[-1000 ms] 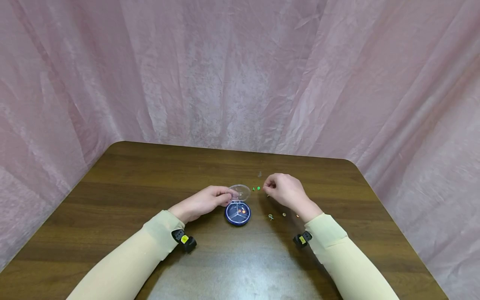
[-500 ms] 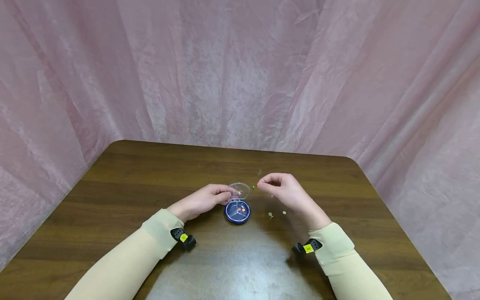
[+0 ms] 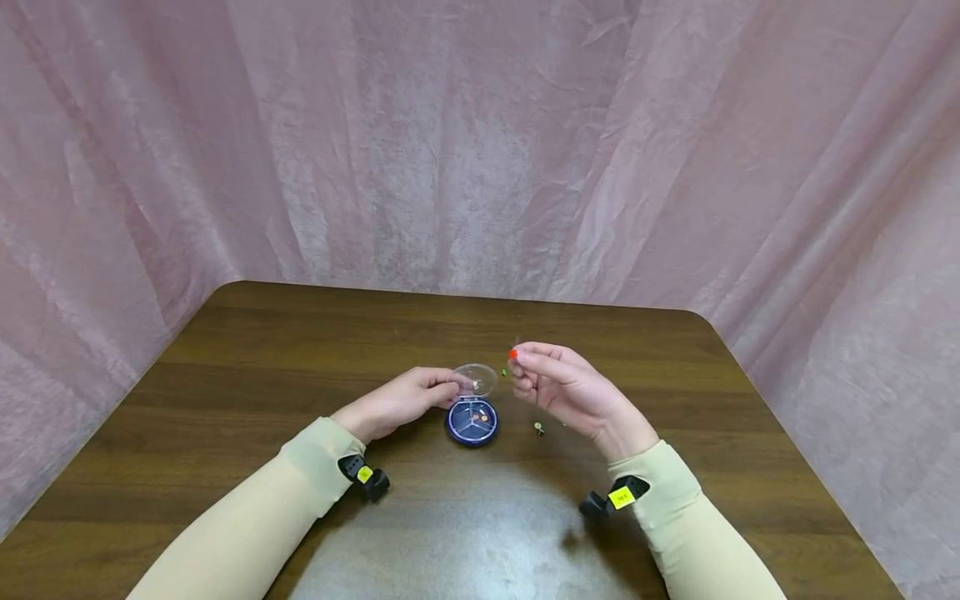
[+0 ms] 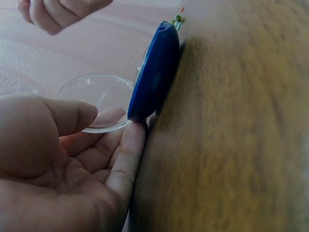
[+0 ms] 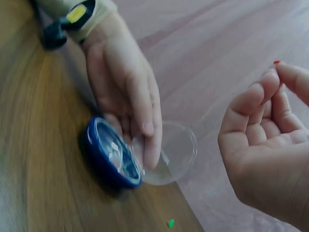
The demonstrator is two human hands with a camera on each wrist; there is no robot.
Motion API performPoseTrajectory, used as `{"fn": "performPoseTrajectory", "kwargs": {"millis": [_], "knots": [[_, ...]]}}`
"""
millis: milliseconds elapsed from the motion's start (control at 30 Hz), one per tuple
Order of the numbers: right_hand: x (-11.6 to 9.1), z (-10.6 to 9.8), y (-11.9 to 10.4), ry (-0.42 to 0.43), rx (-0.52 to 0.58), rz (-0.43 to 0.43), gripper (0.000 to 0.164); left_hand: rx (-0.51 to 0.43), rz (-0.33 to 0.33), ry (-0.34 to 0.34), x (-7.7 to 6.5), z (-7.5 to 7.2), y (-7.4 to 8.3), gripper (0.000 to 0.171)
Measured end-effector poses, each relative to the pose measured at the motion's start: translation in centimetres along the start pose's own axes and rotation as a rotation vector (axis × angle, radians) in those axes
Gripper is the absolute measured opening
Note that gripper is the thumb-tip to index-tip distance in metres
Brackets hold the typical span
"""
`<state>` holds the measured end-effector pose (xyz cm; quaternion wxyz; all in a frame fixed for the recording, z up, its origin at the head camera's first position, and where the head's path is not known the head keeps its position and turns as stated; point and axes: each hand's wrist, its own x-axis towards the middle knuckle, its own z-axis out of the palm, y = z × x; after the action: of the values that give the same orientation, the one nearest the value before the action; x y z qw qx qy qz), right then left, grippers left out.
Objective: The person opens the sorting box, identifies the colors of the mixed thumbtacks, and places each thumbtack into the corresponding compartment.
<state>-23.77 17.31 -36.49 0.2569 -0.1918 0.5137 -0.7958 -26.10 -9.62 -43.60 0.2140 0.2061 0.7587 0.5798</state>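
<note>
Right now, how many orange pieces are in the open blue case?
2: one orange piece and a second orange piece just right of it, both on the right side of the blue case in the head view. Others may be hidden.

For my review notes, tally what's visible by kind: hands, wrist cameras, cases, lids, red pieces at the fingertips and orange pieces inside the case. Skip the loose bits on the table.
Left hand and right hand: 2
Wrist cameras: 2
Blue case: 1
Clear lid: 1
Red piece: 1
Orange pieces: 2
Total: 9
</note>
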Motion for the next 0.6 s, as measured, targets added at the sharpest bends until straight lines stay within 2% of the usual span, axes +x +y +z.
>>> {"fn": "performPoseTrajectory", "kwargs": {"millis": [133, 233, 333, 400, 467, 500, 600], "knots": [[-0.03, 0.43, -0.27, -0.122, 0.05, -0.018, 0.014, 0.007, 0.0, 0.006, -0.01, -0.12, -0.05, 0.033], [-0.07, 0.7, -0.57, -0.174, 0.059, -0.032, 0.014, 0.01, -0.003, 0.01, -0.07, -0.19, 0.05, 0.033], [-0.17, 0.8, -0.77, -0.188, 0.049, -0.036, 0.014, 0.011, -0.007, 0.008, -0.15, -0.2, 0.13, 0.033], [-0.27, 0.8, -0.85, -0.167, 0.014, -0.032, 0.013, 0.012, -0.009, 0.01, -0.16, -0.19, 0.17, 0.032], [-0.37, 0.74, -0.85, -0.111, -0.076, -0.026, 0.011, 0.011, -0.009, 0.012, -0.14, -0.14, 0.21, 0.032], [-0.4, 0.71, -0.82, -0.076, -0.154, -0.023, 0.011, 0.009, -0.008, 0.01, -0.09, -0.11, 0.19, 0.032], [-0.46, 0.78, -0.63, 0.043, -0.497, -0.006, 0.016, 0.003, -0.01, 0.01, 0.01, -0.02, 0.25, 0.032]]}}
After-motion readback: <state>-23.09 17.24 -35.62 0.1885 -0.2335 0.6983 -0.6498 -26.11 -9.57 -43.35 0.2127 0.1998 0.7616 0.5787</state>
